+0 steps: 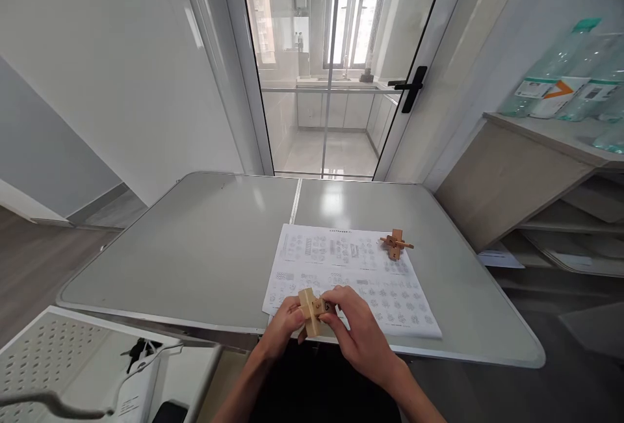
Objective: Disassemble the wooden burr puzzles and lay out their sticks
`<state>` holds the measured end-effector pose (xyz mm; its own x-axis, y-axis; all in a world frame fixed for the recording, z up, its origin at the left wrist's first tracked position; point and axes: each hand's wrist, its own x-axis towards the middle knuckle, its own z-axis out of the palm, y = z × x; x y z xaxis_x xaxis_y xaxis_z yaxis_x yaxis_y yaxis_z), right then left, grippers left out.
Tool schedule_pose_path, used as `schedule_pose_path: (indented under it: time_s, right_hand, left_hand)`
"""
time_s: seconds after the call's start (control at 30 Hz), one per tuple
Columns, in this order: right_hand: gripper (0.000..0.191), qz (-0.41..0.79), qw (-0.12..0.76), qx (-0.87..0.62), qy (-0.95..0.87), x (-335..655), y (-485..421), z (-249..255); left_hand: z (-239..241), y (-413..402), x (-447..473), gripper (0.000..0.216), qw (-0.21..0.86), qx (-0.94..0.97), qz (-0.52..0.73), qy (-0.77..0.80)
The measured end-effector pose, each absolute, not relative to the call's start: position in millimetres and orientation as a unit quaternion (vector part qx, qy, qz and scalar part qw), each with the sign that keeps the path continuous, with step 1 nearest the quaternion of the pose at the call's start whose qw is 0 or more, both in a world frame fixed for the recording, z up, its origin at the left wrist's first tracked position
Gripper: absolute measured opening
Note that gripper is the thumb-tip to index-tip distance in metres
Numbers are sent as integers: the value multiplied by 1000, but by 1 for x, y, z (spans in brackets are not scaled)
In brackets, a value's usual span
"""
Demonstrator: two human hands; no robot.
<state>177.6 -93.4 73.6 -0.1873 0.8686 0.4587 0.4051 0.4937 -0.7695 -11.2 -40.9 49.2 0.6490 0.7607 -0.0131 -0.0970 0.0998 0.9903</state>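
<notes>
Above the table's front edge I hold a wooden interlocking puzzle made of light and brown notched blocks. My left hand is closed around its left side. On the right, my right hand pinches the puzzle's darker block, which bears carved marks, between thumb and fingers. Beneath and beyond the hands lies a printed sheet covered with rows of small line drawings. A second wooden puzzle, brown and cross-shaped, rests on the sheet's upper right part. My fingers hide some of the held puzzle.
The grey folding table has a seam across its middle. At the lower left, a white cart holds keys, a cable and a black phone. A shelf with plastic bottles stands at the right. A glass door is behind.
</notes>
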Motion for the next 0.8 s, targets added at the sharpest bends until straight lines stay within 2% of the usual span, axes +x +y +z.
schedule_pose_path:
  time_s: [0.33, 0.67, 0.7, 0.73, 0.8]
  right_hand:
    - [14, 268, 433, -405, -759, 181, -92, 73]
    - [11, 329, 422, -429, -728, 182, -99, 71]
    - [14, 333, 425, -428, -724, 182, -99, 71]
    - [26, 338, 428, -426, -722, 182, -99, 72]
    - [64, 353, 419, -421, -723, 182, -99, 74]
  left_hand:
    - [41, -47, -12, 74, 759, 536, 296, 223]
    - [52, -52, -16, 75, 709, 586, 274, 282]
    - [53, -52, -17, 74, 701, 592, 270, 293]
    - [54, -52, -17, 73, 692, 598, 265, 305]
    - [56, -52, -18, 69, 675, 612, 253, 326]
